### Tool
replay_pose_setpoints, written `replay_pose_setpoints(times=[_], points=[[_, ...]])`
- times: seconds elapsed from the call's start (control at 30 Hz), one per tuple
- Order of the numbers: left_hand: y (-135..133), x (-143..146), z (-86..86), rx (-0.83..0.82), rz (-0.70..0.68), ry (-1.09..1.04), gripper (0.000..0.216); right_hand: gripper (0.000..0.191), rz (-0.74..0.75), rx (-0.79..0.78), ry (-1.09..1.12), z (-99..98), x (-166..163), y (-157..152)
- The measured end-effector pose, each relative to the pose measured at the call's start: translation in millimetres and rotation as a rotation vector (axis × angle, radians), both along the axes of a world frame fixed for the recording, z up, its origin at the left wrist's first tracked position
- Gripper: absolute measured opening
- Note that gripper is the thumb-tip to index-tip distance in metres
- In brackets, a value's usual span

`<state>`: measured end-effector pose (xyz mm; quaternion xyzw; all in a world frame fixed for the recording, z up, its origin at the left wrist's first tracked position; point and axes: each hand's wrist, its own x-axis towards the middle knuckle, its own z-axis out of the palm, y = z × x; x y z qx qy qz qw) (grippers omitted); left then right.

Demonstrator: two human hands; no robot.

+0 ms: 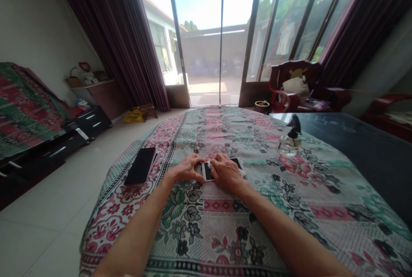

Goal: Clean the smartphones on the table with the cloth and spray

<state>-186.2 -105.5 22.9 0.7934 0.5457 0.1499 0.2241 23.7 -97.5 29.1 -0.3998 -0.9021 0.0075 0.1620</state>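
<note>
A white phone [207, 175] with a dark screen lies flat on the patterned tablecloth [225, 208] in front of me. My left hand [187, 168] grips its left end between thumb and fingers. Over the middle of the screen, my right hand [227, 174] is closed on a piece of white tissue [209, 164] and presses it to the glass. The right hand hides much of the phone. Off to the left rests a dark tablet [140, 166], with the edge of another flat item showing beneath it.
A clear spray bottle [289, 143] with a black top stands on the right of the table. Beyond it is a dark glossy table [350, 148]. A carved wooden chair [294, 84] stands by the glass doors, and a yellow bag [133, 115] lies on the floor.
</note>
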Motion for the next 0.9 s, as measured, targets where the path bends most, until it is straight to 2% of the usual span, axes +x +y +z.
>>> replay_pose_setpoints(times=[0.2, 0.37, 0.53, 0.63, 0.8, 0.9], points=[[-20, 4, -14.4, 0.129, 0.098, -0.085, 0.067, 0.022, -0.014, 0.016, 0.009, -2.7, 0, -1], [-27, 12, -14.1, 0.163, 0.172, -0.115, 0.062, 0.022, -0.028, 0.034, 0.027, -6.5, 3, -2], [-28, 16, -14.2, 0.222, 0.158, -0.128, 0.058, 0.028, -0.06, 0.026, 0.11, -12.8, 5, 1], [-29, 17, -19.6, 0.291, 0.15, -0.083, 0.055, 0.024, -0.068, 0.029, 0.127, -14.1, 5, 1], [-27, 20, -27.2, 0.375, 0.161, -0.013, 0.056, 0.023, -0.089, 0.018, 0.075, -9.1, 5, 2], [-24, 18, -28.9, 0.368, 0.171, -0.002, 0.059, 0.025, -0.098, -0.005, 0.055, -4.7, 3, 6]])
